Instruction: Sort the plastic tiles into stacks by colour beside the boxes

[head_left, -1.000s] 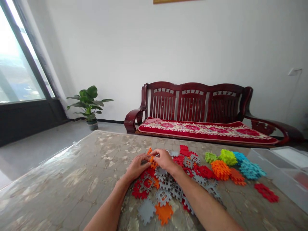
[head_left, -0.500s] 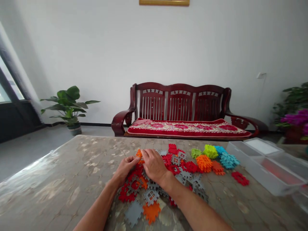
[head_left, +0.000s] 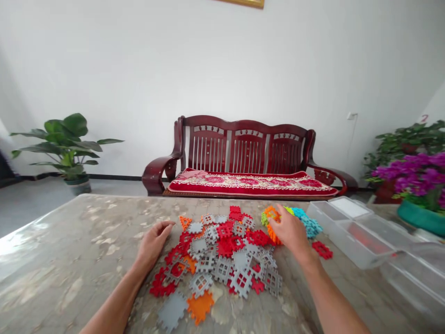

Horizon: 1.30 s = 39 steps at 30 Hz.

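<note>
A heap of flat, notched plastic tiles (head_left: pixel 222 260) in red, grey and orange lies on the marbled table (head_left: pixel 79 260). My left hand (head_left: pixel 153 243) rests on the table at the heap's left edge, fingers loosely curled and holding nothing. My right hand (head_left: pixel 290 232) is over at the right, pinching an orange tile (head_left: pixel 271 213) above a stack of orange tiles (head_left: pixel 273 234). Stacks of green tiles (head_left: pixel 264 219) and blue tiles (head_left: pixel 309 226) sit just behind it. A single orange triangle tile (head_left: pixel 185 221) lies near my left hand.
A clear plastic box (head_left: pixel 358 234) and its lid stand at the table's right. A loose red tile (head_left: pixel 322 250) lies beside it. A red wooden bench (head_left: pixel 243 162), a leafy pot plant (head_left: pixel 67 144) and purple flowers (head_left: pixel 413 176) stand beyond the table.
My hands have parted: the right carried an orange tile from the heap's far left over to the orange stack at the right. The left stayed near the heap. The view swung right.
</note>
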### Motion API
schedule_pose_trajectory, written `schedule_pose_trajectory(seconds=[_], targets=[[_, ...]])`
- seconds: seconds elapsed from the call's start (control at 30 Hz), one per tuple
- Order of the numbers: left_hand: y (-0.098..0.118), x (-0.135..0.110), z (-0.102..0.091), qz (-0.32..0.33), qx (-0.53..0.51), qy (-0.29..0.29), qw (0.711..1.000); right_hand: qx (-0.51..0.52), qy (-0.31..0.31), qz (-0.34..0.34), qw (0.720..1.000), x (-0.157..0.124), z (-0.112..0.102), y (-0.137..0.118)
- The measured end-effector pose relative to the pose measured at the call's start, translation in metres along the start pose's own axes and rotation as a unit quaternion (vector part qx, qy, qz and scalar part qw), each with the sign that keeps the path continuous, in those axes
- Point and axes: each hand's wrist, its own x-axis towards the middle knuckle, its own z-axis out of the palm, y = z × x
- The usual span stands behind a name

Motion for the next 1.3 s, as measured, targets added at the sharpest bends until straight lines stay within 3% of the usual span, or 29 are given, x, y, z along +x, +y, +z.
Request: schedule_pose_trajectory(seconds=[0.1, 0.37, 0.5, 0.57, 0.63, 0.73, 0.83, 0.97, 1.07, 1.3], targets=[[-0.003, 0.001, 0.003, 0.039, 0.062, -0.025, 0.997, -0.069, -0.031, 0.049, 0.996, 0.002, -0.01, 0.021], [-0.01, 0.003, 0.004, 0.071, 0.136, -0.041, 0.987, -0.131, -0.084, 0.037, 0.987, -0.003, -0.01, 0.027], [-0.014, 0.004, 0.004, 0.086, 0.148, -0.042, 0.984, -0.13, -0.04, 0.003, 0.991, -0.005, -0.013, 0.025], [-0.016, 0.004, 0.004, 0.083, 0.149, -0.037, 0.985, -0.085, -0.027, -0.038, 0.995, -0.009, -0.012, 0.016], [-0.016, 0.003, 0.003, 0.078, 0.167, -0.03, 0.982, -0.005, -0.065, -0.103, 0.992, -0.019, -0.007, 0.0], [-0.013, 0.002, -0.002, 0.092, 0.224, -0.014, 0.97, 0.104, -0.146, -0.223, 0.958, -0.043, 0.007, -0.031], [-0.01, 0.0, -0.009, 0.096, 0.288, 0.005, 0.953, 0.151, -0.186, -0.319, 0.917, -0.072, 0.021, -0.057], [-0.005, -0.004, -0.016, 0.083, 0.371, 0.014, 0.925, 0.153, -0.225, -0.407, 0.872, -0.1, 0.033, -0.076], [-0.001, -0.007, -0.016, 0.084, 0.384, 0.005, 0.919, 0.142, -0.236, -0.456, 0.846, -0.112, 0.037, -0.083], [0.002, -0.01, -0.014, 0.091, 0.396, -0.012, 0.914, 0.066, -0.193, -0.513, 0.834, -0.126, 0.038, -0.093]])
